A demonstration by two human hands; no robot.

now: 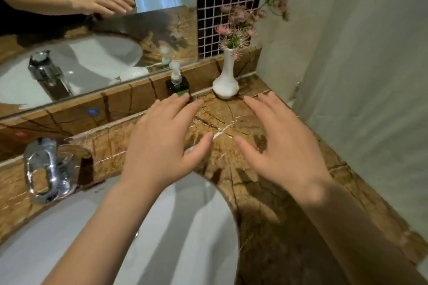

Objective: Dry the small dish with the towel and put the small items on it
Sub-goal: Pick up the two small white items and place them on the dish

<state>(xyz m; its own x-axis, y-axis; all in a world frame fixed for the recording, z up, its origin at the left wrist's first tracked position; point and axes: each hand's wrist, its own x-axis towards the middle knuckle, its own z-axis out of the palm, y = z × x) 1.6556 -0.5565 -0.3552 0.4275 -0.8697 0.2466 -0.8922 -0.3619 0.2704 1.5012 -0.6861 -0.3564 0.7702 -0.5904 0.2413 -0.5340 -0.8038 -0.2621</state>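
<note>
Your fingers (183, 104) are spread apart on both hands and clamp on nothing: the left hand (162, 141) and right hand (282, 143) hover palm-down over the brown marble counter (266, 203), thumbs turned toward each other with a bare patch of stone between them. That open, flat pose reads as a reach toward something, not a grip, since neither hand carries a towel or a dish. A pale rounded edge shows just under your left thumb, at the lip of the sink (196, 227); it may be the small dish, but it is too hidden and blurred to be sure. No towel and no small items show anywhere, so drying has not begun. Beyond your left fingertips a green pump bottle (177, 84) stands against the backsplash, nearly touching them, and a white vase (225, 81) of pink flowers sits in the corner, near your right fingertips; both could be knocked if you sweep forward. The chrome tap (42, 169) stands well to the left, and the mirror (92, 53) runs behind
</note>
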